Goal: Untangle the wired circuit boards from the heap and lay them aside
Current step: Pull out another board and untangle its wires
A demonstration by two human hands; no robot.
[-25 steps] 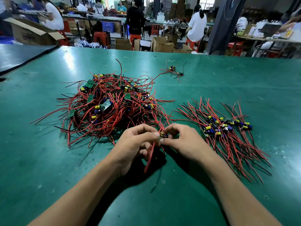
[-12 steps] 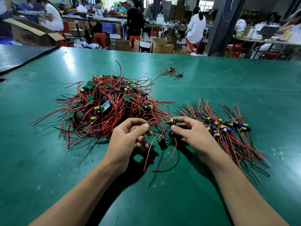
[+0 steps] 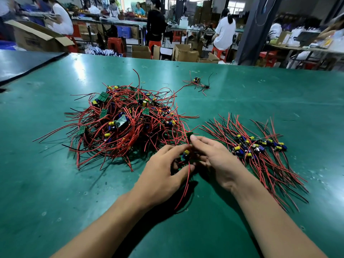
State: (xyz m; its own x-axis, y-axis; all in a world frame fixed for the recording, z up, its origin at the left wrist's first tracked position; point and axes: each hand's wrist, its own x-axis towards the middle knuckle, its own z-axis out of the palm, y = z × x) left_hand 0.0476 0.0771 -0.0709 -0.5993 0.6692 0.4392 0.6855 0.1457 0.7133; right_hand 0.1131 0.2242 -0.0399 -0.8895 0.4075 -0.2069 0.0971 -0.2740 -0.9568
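A tangled heap (image 3: 126, 125) of small green circuit boards with red and black wires lies left of centre on the green table. To the right lies a sorted row of boards (image 3: 258, 146) with their wires fanned out. My left hand (image 3: 165, 170) grips a small board with a yellow part (image 3: 186, 153), and its red wires hang down towards me. My right hand (image 3: 214, 157) pinches another green board (image 3: 189, 135) at the heap's near edge between thumb and forefinger. The two hands touch each other just in front of the heap.
One stray wired board (image 3: 197, 81) lies far back on the green table (image 3: 55, 183). A dark table edge (image 3: 28, 71) runs at far left. Behind the table are cardboard boxes, red stools and several seated and standing people.
My hands parted, with a board dangling between them, then came together again at the heap's near edge. My right hand now pinches a green board higher up.
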